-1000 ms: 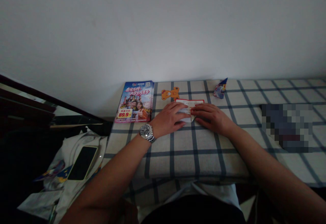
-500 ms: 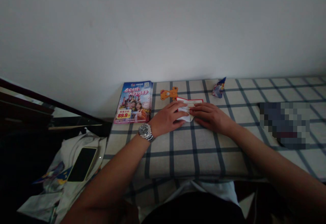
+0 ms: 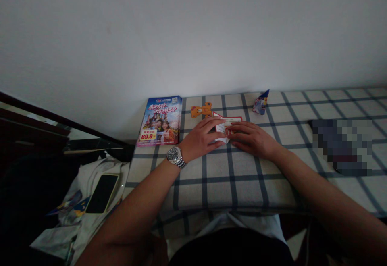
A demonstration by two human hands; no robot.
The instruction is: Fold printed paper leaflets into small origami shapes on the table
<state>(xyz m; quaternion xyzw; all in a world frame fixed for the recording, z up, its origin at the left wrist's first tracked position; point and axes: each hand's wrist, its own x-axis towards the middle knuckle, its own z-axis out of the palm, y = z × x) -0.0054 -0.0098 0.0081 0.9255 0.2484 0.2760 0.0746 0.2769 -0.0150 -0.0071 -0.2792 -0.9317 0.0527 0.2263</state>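
A small white paper with a red border [image 3: 225,125] lies on the checked tablecloth [image 3: 229,177], partly folded. My left hand [image 3: 202,138], a metal watch on its wrist, rests on the paper's left side with its fingers laid flat. My right hand [image 3: 251,138] presses the paper's right side, fingers stretched out and close together. Most of the paper is hidden under both hands.
A colourful flyer [image 3: 160,120] lies at the table's left back corner. An orange bear cut-out [image 3: 201,110] and a small folded blue paper cone [image 3: 260,102] sit near the wall. A blurred dark item [image 3: 343,145] lies right. A phone [image 3: 102,192] rests on clutter, lower left.
The paper's upper left corner has been lifted and folded inward, so its outline is now angled. Both hands shifted slightly on it.
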